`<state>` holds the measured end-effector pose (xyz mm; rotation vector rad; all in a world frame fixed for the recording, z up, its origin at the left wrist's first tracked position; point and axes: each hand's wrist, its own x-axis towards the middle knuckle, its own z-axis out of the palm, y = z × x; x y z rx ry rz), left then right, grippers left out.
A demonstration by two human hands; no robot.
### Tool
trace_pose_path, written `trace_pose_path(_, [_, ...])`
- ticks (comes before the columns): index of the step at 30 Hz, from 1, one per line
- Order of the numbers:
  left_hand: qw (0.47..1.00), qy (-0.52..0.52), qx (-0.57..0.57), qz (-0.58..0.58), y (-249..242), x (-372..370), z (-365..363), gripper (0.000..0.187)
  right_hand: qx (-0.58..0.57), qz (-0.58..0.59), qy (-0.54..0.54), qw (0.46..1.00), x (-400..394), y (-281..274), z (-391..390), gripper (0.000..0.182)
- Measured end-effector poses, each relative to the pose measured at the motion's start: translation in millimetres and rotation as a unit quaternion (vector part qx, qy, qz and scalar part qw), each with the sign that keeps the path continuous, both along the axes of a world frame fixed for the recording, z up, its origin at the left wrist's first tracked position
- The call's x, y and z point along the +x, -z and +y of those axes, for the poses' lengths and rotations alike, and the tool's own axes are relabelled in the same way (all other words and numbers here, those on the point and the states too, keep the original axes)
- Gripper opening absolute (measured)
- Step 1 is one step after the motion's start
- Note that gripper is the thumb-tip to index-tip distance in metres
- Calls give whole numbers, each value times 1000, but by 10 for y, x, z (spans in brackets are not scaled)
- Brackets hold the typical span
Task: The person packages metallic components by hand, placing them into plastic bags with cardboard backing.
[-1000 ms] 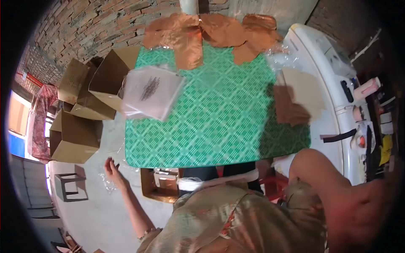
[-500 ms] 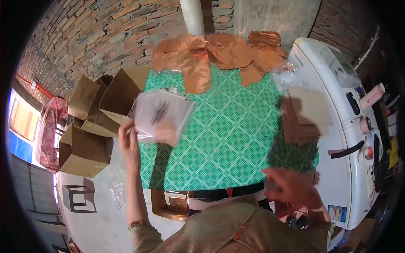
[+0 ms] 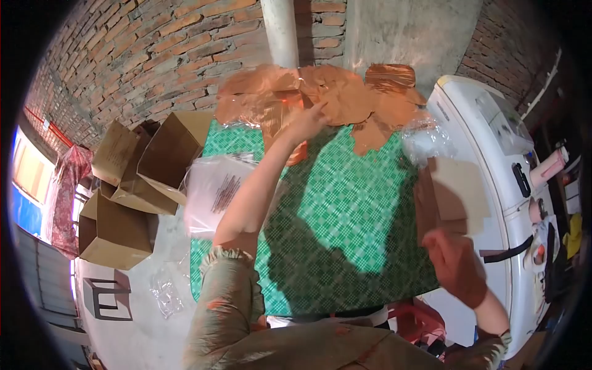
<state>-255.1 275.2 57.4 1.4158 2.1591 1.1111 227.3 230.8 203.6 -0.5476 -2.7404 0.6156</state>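
My left hand (image 3: 308,125) reaches across the table to the copper-coloured foil pieces (image 3: 342,102) at the far edge. Its fingers are stretched out over the near side of the foil, and nothing shows in them. Under my left forearm lies a stack of clear printed plastic bags (image 3: 206,194), partly covered by the arm. On the right, my right hand (image 3: 455,268) hovers by the lower edge of a pile of brown and tan card sheets (image 3: 459,191). Its fingers are loosely bent and a little blurred, with no object visible in them.
A green checked cloth (image 3: 345,203) covers the table. Open cardboard boxes (image 3: 117,231) stand at the left. Crumpled clear plastic (image 3: 425,139) lies at the back right, beside a white fridge lying on its back (image 3: 493,166). A dark metal frame (image 3: 108,299) is at lower left.
My left hand has left the edge of the plastic bags and moved forward and right to the foil. My right hand has shifted right, closer to the card pile. The view has tilted slightly.
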Motion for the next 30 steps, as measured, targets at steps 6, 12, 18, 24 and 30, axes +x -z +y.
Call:
trace_pose_path(6, [940, -70, 68, -328, 172, -232, 526, 57, 59, 53, -156, 984, -941, 512, 1010, 16])
trace_pose_path(12, [948, 16, 132, -291, 144, -523, 823, 53, 260, -131, -247, 924, -2308, 993, 1484, 39])
trace_pose_path(18, [929, 52, 167, -327, -683, -460, 708, 60, 231, -77, -122, 962, -3390, 1435, 2024, 40])
trace_pose_path(24, [964, 21, 199, -174, -1200, -368, 277, 61, 161, -272, -10, 949, -3793, 1405, 2079, 54])
trace_pose_path(30, [962, 103, 226, -111, -1337, 369, -1101, 58, 140, -251, 40, 957, -3557, 1265, 1786, 48])
